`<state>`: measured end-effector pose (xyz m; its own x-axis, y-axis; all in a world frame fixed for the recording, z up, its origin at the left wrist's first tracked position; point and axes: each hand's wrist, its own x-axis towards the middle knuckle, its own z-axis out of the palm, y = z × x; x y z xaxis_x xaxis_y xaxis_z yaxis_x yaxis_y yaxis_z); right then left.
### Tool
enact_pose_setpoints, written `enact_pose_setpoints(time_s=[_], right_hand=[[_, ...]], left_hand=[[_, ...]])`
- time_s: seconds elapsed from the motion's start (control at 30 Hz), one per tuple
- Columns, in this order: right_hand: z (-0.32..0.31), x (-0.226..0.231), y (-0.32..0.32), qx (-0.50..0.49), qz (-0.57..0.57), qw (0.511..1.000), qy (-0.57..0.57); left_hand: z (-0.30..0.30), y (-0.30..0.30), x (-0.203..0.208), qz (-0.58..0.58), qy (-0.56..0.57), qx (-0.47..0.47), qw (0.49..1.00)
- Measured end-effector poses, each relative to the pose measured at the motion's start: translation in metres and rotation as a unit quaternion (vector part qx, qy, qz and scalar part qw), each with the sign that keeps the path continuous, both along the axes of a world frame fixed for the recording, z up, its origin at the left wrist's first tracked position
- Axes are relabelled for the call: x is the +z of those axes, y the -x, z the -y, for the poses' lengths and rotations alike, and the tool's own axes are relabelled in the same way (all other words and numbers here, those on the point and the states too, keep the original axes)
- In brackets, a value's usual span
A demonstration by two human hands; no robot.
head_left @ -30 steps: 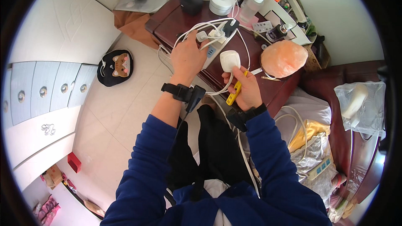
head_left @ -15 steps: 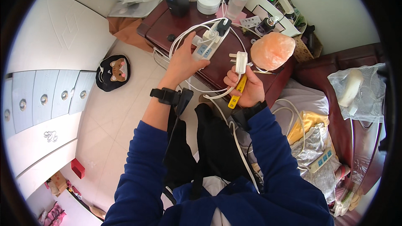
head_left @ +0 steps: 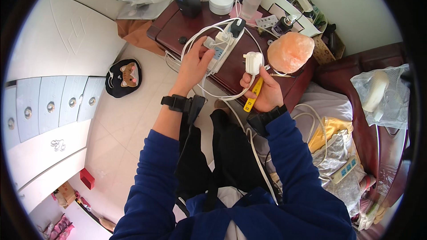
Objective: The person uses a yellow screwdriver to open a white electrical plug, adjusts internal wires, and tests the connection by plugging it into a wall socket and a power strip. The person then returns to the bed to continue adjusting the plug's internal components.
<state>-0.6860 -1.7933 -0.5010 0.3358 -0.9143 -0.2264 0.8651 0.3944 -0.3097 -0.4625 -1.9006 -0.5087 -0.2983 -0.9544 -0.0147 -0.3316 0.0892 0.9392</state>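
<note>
On the dark red cabinet top lies a white power strip (head_left: pixel 216 64) with blue socket faces, a black plug (head_left: pixel 237 27) and white plugs in it. My left hand (head_left: pixel 194 67) is at its left side, thumb and fingers closed about a small white plug (head_left: pixel 209 42). My right hand (head_left: pixel 267 92) is closed round a yellow flat-handled tool (head_left: pixel 254 95) that slants downward, its kind unclear. The same hand holds a white plug (head_left: pixel 254 62) with metal pins and a white cable, raised beside the strip.
An orange salt lamp (head_left: pixel 290 52) stands right of the strip. Behind are a black power bank (head_left: pixel 186 0), a round white jar (head_left: pixel 221 2) and a pump bottle (head_left: pixel 252 1). White cables loop across the cabinet edge. Another power strip (head_left: pixel 344 170) lies on cloths at right.
My left hand has let go of the strip's sides and drawn its fingers in on the small white plug. The plug in my right hand has turned slightly.
</note>
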Motion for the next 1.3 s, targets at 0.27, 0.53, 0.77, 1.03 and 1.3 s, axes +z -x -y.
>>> enact_pose_setpoints(time_s=[0.27, 0.53, 0.77, 1.03, 1.3], right_hand=[[-0.018, 0.022, 0.005, -0.025, -0.064, 0.998, 0.018], [-0.046, 0.048, 0.016, -0.037, -0.048, 0.997, 0.043], [-0.053, 0.070, 0.000, -0.097, -0.111, 0.989, -0.001], [-0.048, 0.063, -0.112, -0.213, -0.442, 0.871, 0.031], [-0.049, 0.005, -0.132, -0.134, -0.526, 0.826, 0.153]], left_hand=[[0.017, 0.005, 0.008, 0.197, 0.235, 0.027, 0.951], [-0.054, 0.035, 0.045, 0.126, 0.078, -0.028, 0.989], [-0.076, 0.054, 0.049, 0.041, 0.150, -0.017, 0.988], [-0.133, 0.033, 0.099, 0.026, 0.125, 0.145, 0.981], [-0.100, -0.018, 0.099, -0.241, -0.053, 0.103, 0.964]])
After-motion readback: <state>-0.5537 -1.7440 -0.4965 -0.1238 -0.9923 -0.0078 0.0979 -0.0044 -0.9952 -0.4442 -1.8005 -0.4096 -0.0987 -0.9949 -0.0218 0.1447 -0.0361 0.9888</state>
